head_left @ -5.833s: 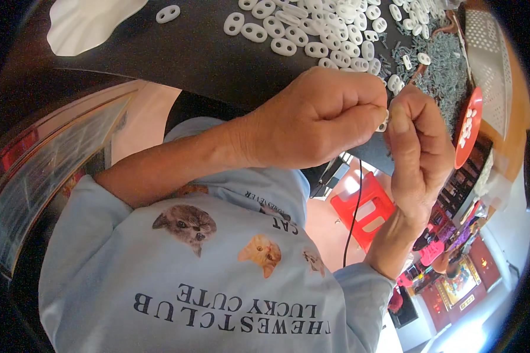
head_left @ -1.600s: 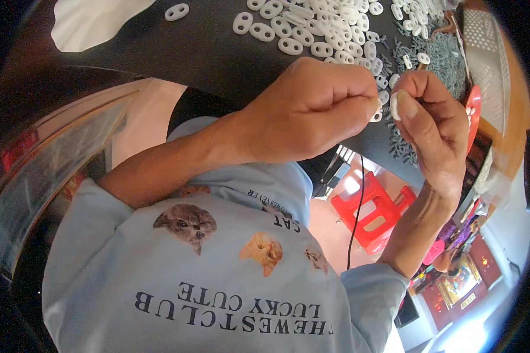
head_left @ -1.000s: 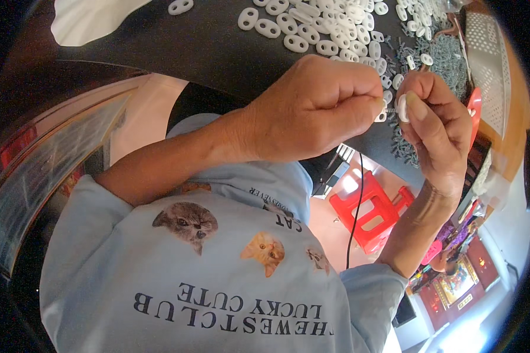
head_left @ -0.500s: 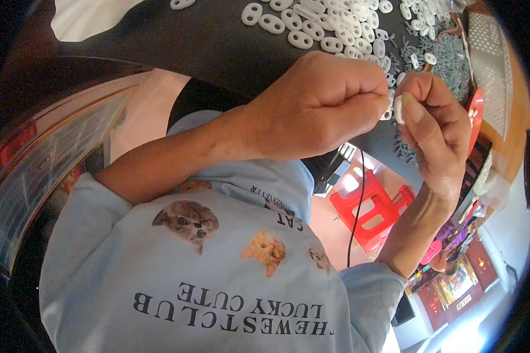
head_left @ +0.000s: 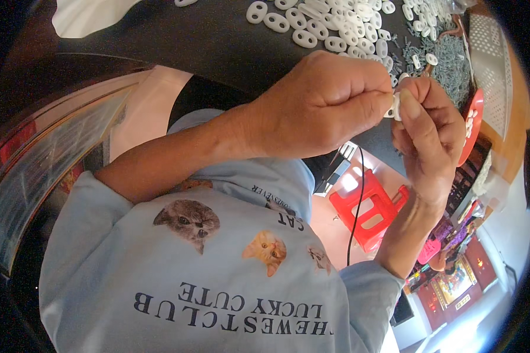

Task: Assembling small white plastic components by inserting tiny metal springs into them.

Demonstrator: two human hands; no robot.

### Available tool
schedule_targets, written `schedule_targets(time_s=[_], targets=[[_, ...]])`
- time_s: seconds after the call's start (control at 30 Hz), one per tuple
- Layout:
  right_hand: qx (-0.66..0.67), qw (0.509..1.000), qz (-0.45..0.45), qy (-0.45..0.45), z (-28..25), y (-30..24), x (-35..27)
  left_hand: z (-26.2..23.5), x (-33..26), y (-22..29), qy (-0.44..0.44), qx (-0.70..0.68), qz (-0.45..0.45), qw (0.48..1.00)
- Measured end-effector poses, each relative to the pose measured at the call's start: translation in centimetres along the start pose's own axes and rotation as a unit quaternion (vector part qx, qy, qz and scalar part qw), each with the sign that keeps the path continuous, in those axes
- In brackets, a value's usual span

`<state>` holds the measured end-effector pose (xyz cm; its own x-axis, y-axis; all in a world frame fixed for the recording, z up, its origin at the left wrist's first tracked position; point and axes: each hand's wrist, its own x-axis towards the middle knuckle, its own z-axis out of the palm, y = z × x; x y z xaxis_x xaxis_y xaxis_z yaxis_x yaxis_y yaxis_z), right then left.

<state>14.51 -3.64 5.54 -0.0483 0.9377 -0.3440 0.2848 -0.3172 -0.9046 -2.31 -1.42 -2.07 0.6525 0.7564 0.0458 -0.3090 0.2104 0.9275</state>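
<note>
My left hand (head_left: 327, 106) is closed in a fist, thumb pressed against the curled fingers. Whatever it pinches, if anything, is too small or hidden to name. My right hand (head_left: 430, 120) pinches a small white oval plastic piece (head_left: 397, 107) between thumb and fingertips. That piece meets the left thumb and fingertips, and its far side is hidden. Beyond the hands, a heap of white oval pieces with two holes (head_left: 305, 39) lies on the dark tabletop (head_left: 212, 44). Small grey-blue branched parts (head_left: 451, 62) are piled beside the heap.
A red dish (head_left: 471, 129) with small pale bits stands right of my right hand. Behind it is a perforated pale tray (head_left: 490, 76). A white sheet (head_left: 88, 17) lies at the far left. Below the table edge are a red plastic stool (head_left: 365, 209) and a dark cable (head_left: 359, 206).
My right hand has moved slightly left, bringing the white oval piece up against the left fingertips. The left hand stays almost in place.
</note>
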Motion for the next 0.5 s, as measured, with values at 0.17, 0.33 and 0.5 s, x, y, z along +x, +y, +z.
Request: schedule_targets(time_s=[0.17, 0.33, 0.5], targets=[[0.036, 0.999, 0.001, 0.004, 0.25, 0.34, -0.29, 0.00, -0.03, 0.03, -0.002, -0.006, -0.008, 1.000], [0.003, 1.000, -0.017, 0.008, 0.23, 0.57, -0.65, -0.08, -0.02, 0.11, -0.006, -0.007, -0.001, 1.000], [0.011, 1.000, -0.019, 0.020, 0.47, 0.44, -0.57, 0.17, 0.14, 0.55, 0.026, -0.041, -0.006, 0.999]])
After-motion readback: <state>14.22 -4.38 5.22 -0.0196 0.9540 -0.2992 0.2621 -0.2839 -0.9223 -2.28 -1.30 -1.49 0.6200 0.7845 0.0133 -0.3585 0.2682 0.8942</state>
